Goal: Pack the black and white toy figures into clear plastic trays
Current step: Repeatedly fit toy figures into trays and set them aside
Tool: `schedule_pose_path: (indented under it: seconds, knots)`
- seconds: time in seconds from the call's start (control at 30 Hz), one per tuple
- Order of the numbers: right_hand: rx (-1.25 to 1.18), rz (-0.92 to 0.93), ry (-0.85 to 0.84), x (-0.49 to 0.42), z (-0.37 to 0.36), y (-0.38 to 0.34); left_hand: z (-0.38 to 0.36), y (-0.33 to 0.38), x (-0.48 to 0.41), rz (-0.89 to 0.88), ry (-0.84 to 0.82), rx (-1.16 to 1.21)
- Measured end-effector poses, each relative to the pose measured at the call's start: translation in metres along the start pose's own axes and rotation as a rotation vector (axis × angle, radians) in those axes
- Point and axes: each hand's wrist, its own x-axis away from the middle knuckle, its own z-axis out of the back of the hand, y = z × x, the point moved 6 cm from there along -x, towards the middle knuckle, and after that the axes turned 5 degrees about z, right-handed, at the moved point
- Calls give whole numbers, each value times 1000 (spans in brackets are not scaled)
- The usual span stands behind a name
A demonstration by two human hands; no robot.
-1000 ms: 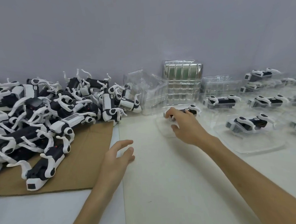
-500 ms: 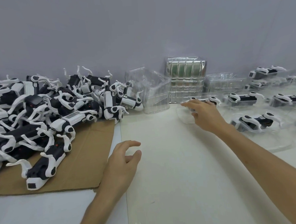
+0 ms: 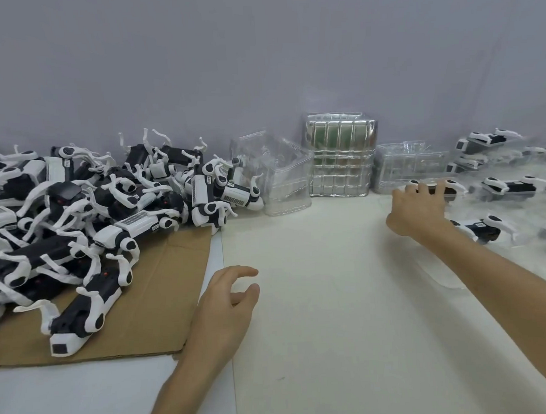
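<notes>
Figures (image 3: 92,222) lie heaped on cardboard (image 3: 150,308) at the left, likely as ready stock. Left hand (image 3: 221,310) hangs by the cardboard's edge, fingers loosely curled, holding nothing, seemingly poised toward the heap. Empty trays (image 3: 340,159) stand stacked by the wall. Right hand (image 3: 419,211), arm stretched out, lies over a trayed figure (image 3: 451,188) among the packed trays (image 3: 511,188); whether it grips or merely presses, I cannot tell.

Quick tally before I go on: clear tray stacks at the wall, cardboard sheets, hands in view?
Clear tray stacks: 3 (tilted stack, upright stack, low stack)
Cardboard sheet: 1
Hands: 2 (left hand, right hand)
Total: 6
</notes>
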Motion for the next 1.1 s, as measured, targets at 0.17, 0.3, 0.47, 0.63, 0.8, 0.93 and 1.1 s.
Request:
schedule_pose_path:
  seconds: [0.17,0.3,0.47,0.63,0.8,0.93,1.1]
  knots:
    - [-6,-34,-70,0,1,10,-1,1,1,-24,1,-43]
    - [-146,11,-41,0,16,-2,-3,4,2,-72,-3,-96]
    - [-575,280,270,10,67,-47,-13,5,7,-181,-46,-307]
    - [-633,552,351,10,105,-107,-28,2,11,-267,-117,-610]
    - [-460,582,217,-8,105,-150,-28,3,11,-284,-120,-621]
    - [-503,477,371,-5,105,-157,-29,4,11,-296,-112,-628]
    - [-682,444,574,26,102,-143,-30,6,10,-303,-92,-653]
